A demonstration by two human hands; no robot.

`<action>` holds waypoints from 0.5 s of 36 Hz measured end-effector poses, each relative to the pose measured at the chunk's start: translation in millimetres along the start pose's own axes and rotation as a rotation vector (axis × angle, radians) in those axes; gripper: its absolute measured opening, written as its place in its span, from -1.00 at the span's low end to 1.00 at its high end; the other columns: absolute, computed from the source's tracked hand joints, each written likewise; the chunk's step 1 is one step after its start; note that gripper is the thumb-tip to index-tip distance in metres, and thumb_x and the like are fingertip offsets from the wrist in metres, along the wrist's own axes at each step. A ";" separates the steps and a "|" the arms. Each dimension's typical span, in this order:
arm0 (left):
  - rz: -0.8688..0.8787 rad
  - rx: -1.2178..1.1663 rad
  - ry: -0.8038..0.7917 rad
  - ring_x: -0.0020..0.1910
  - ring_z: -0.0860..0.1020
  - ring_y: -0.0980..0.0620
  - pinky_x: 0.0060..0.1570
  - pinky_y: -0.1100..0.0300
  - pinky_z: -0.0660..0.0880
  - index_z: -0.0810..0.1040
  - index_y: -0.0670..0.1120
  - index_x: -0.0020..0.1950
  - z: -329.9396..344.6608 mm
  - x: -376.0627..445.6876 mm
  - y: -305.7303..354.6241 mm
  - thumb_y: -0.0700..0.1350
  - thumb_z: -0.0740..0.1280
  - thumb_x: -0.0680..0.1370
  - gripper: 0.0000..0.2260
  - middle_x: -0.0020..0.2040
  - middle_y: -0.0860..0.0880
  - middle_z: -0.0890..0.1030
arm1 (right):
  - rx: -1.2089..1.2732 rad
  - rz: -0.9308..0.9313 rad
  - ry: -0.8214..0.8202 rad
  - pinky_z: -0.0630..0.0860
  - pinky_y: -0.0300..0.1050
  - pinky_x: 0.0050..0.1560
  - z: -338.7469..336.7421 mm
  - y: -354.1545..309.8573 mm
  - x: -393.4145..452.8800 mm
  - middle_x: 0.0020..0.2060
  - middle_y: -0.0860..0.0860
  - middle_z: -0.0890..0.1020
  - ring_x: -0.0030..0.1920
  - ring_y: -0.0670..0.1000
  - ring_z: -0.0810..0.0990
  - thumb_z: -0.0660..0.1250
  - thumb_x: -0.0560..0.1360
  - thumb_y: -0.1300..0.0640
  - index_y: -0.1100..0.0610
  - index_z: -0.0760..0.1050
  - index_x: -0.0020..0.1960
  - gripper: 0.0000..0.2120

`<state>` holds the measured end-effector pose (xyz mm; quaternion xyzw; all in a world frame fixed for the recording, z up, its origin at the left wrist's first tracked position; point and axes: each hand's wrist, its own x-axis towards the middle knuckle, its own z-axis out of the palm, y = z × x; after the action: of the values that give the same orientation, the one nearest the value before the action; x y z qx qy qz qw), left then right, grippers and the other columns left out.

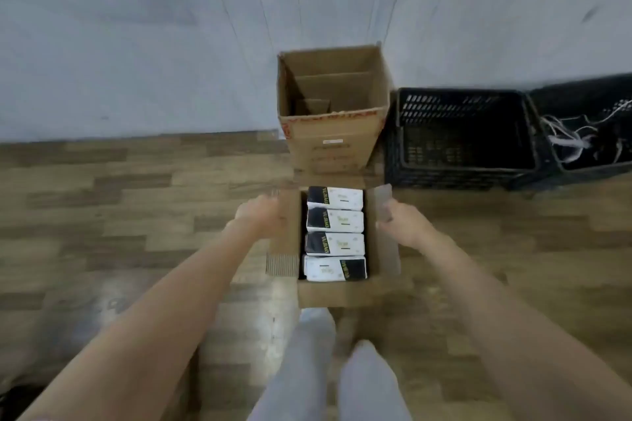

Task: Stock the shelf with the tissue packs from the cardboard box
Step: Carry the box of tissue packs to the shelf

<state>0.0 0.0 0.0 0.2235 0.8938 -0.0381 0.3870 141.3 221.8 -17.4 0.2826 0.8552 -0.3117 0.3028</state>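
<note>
An open cardboard box [333,294] sits on the wooden floor in front of my feet. Inside lie several white-and-black tissue packs [335,220] in a row from far to near. My left hand [261,212] rests on the box's left flap [284,249], fingers curled over its far end. My right hand [402,220] grips the right flap [384,198] and holds it outward. No shelf is in view.
A taller empty cardboard box [333,137] stands just beyond, against a grey wall. To its right sit a black plastic crate [458,143] and a second crate with white cables [588,143]. My grey-trousered legs [307,369] are at the bottom.
</note>
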 end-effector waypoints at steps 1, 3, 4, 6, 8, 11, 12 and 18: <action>-0.018 0.004 -0.029 0.18 0.52 -0.15 0.13 -0.01 0.50 0.45 -0.11 0.33 6.5 7.4 1.1 -0.10 0.21 0.55 -0.65 0.24 -0.12 0.53 | -0.006 0.022 -0.019 0.42 -0.05 0.17 5.8 4.0 7.1 0.31 0.17 0.45 0.28 0.16 0.45 0.26 0.57 0.04 0.20 0.29 0.41 -0.53; -0.040 -0.040 -0.077 0.18 0.52 -0.15 0.13 0.01 0.49 0.44 -0.14 0.32 24.8 27.6 -2.2 -0.11 0.21 0.56 -0.66 0.23 -0.12 0.54 | -0.009 0.052 -0.030 0.39 -0.05 0.20 19.7 16.5 23.5 0.34 0.17 0.42 0.31 0.16 0.42 0.26 0.57 0.05 0.20 0.26 0.43 -0.51; -0.061 -0.054 -0.106 0.18 0.52 -0.14 0.12 0.02 0.48 0.44 -0.15 0.32 32.7 34.9 -3.9 -0.11 0.22 0.56 -0.66 0.22 -0.13 0.54 | -0.011 0.072 -0.042 0.37 -0.03 0.24 26.3 23.1 30.8 0.36 0.17 0.39 0.34 0.16 0.40 0.26 0.58 0.05 0.20 0.23 0.45 -0.49; -0.091 -0.083 -0.151 0.16 0.52 -0.14 0.14 0.02 0.50 0.45 -0.15 0.31 51.7 53.1 -8.2 -0.09 0.25 0.55 -0.65 0.21 -0.15 0.54 | -0.011 0.121 -0.066 0.34 0.02 0.30 40.3 35.7 45.6 0.41 0.18 0.33 0.39 0.18 0.34 0.25 0.58 0.05 0.20 0.17 0.48 -0.45; -0.098 -0.115 -0.167 0.16 0.52 -0.14 0.16 -0.01 0.50 0.47 -0.15 0.31 67.8 66.5 -10.4 -0.07 0.27 0.54 -0.65 0.22 -0.17 0.54 | -0.004 0.174 -0.068 0.33 0.06 0.31 49.0 45.9 59.2 0.44 0.19 0.26 0.40 0.21 0.32 0.25 0.58 0.06 0.20 0.11 0.50 -0.42; -0.085 -0.054 -0.180 0.25 0.47 -0.14 0.19 0.07 0.42 0.43 -0.14 0.37 85.0 82.1 -8.9 -0.09 0.21 0.59 -0.65 0.29 -0.16 0.50 | 0.021 0.255 -0.054 0.34 0.12 0.29 59.5 59.4 78.6 0.43 0.22 0.18 0.37 0.25 0.33 0.26 0.58 0.06 0.23 0.08 0.49 -0.40; -0.086 -0.030 -0.171 0.27 0.46 -0.14 0.17 0.09 0.42 0.42 -0.13 0.38 89.1 86.7 -8.3 -0.09 0.18 0.60 -0.65 0.30 -0.16 0.50 | 0.020 0.276 -0.051 0.34 0.13 0.30 62.2 62.6 83.9 0.43 0.22 0.17 0.38 0.25 0.31 0.26 0.58 0.05 0.25 0.08 0.48 -0.39; -0.199 -0.112 -0.138 0.14 0.51 -0.18 0.02 0.03 0.47 0.35 -0.18 0.37 112.4 114.8 -15.0 -0.14 0.19 0.57 -0.63 0.19 -0.21 0.50 | 0.011 0.376 -0.061 0.32 0.10 0.31 75.1 81.1 116.6 0.40 0.25 0.23 0.41 0.23 0.26 0.24 0.58 -0.01 0.35 0.09 0.46 -0.36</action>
<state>0.5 1.9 -161.4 0.1085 0.8837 -0.0418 0.4535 144.9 255.7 -174.4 0.4295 0.7760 -0.2627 0.3798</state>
